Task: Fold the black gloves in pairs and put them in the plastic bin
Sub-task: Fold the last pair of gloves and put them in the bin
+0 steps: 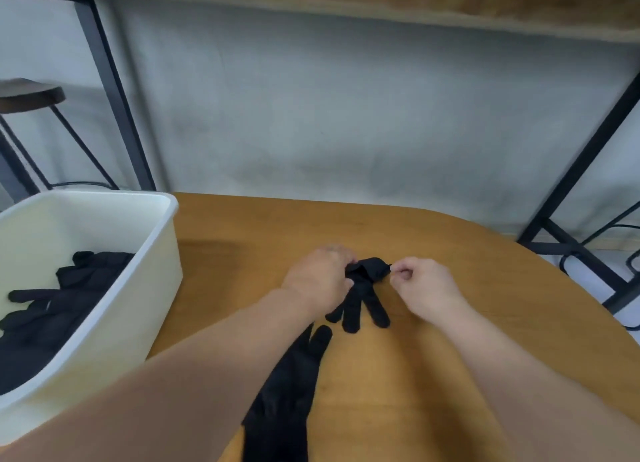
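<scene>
A black glove point(363, 295) lies on the wooden table point(467, 288), its fingers pointing toward me and its cuff bunched at the far end. My left hand point(320, 280) grips the cuff's left side. My right hand point(424, 285) pinches the cuff's right edge between thumb and fingertips. A second black glove point(287, 385) lies flat nearer to me, partly under my left forearm. The white plastic bin point(162, 254) stands at the left with several black gloves point(69, 288) inside.
A dark stool point(31, 94) stands behind the bin at the far left. Black metal frame legs point(114, 91) rise at the back left and right, under a wooden shelf edge point(415, 4). Cables point(602, 236) lie on the floor at the right.
</scene>
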Demonstrator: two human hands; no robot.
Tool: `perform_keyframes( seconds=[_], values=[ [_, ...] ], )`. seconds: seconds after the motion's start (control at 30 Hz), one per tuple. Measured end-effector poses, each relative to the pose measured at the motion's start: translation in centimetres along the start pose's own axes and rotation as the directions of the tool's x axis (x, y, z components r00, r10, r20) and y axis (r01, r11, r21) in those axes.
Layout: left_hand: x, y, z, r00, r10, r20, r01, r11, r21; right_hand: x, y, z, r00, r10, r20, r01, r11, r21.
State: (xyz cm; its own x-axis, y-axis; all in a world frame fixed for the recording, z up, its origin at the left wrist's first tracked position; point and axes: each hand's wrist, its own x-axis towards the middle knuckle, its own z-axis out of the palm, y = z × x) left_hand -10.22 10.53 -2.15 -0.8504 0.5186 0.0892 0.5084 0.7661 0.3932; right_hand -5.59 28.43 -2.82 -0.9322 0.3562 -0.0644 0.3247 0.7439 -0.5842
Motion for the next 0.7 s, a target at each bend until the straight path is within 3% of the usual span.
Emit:
perform_keyframes(
  seconds=[0.2, 0.27, 0.37, 0.47, 0.57, 0.7],
  values=[
    [6.1, 0.6, 3.0, 0.965, 0.228, 0.131, -0.255, 0.932, 0.258, 4.6, 0.9, 1.5, 0.995, -0.011, 0.099, 0.017, 0.998, -0.063],
    [6.9, 0.3, 3.5, 0.958, 0.256, 0.130, -0.282, 0.923, 0.263, 5.0, 0.7, 1.8, 0.989, -0.060, 0.132, 0.069, 0.995, -0.067],
    [7.2, 0.7, 2.9, 0.994, 0.107, 0.007, -0.107, 0.994, -0.022, 5.0, 0.8, 1.0, 0.981, -0.123, 0.151, 0.138, 0.986, -0.093],
    [6.8, 1.5, 0.4, 0.998, -0.065, -0.003, 0.060, 0.939, -0.338, 4.4, 0.3, -1.0, 0.973, -0.196, 0.124, 0.204, 0.977, -0.056],
    [5.2, 2.3, -2.9, 0.996, -0.087, 0.030, 0.089, 0.847, -0.524, 2.9, -1.2, -4.3, 0.965, -0.261, 0.028, 0.261, 0.965, -0.002],
    [1.7, 4.0, -7.4, 0.998, -0.044, 0.042, 0.061, 0.765, -0.641, -1.0, -4.4, -9.4, 0.956, -0.293, 0.035, 0.286, 0.949, 0.132]
  ],
)
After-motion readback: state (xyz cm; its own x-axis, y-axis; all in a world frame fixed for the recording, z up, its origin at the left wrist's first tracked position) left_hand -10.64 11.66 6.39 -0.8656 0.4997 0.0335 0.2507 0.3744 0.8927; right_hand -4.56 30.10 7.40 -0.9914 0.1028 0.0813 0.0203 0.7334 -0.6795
